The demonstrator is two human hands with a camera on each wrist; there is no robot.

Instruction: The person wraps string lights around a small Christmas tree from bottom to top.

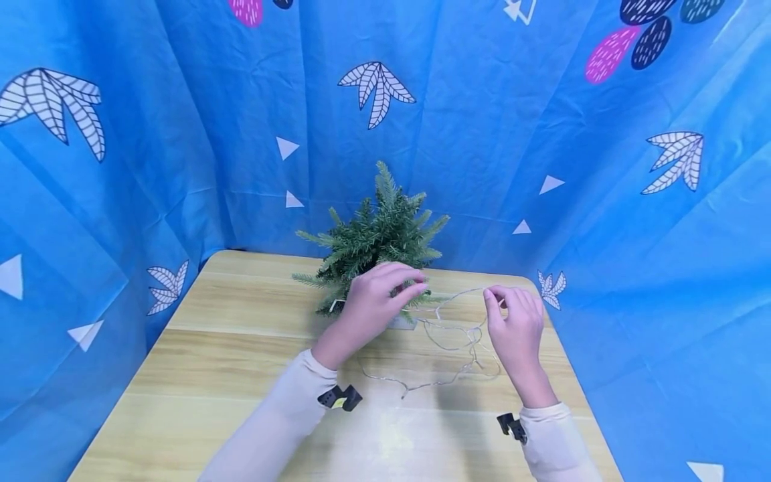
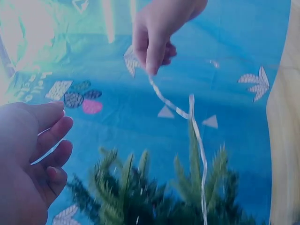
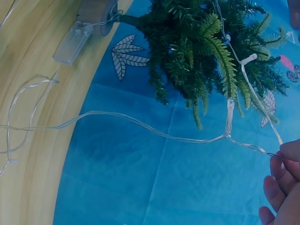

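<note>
A small green artificial Christmas tree stands at the back of the table. My right hand pinches the wire of a clear string of lights between thumb and fingertips, to the right of the tree. From there one stretch of wire runs up to the branches, and the rest drops in loose loops to the tabletop. In front of the tree is my left hand, its fingers bent loosely. The left wrist view shows nothing between those fingers. A clear battery box lies beside the tree's round base.
The wooden table has its back edge close to a blue patterned cloth, which also hangs along both sides. Loose loops of the light wire spread over the tabletop between and in front of the hands.
</note>
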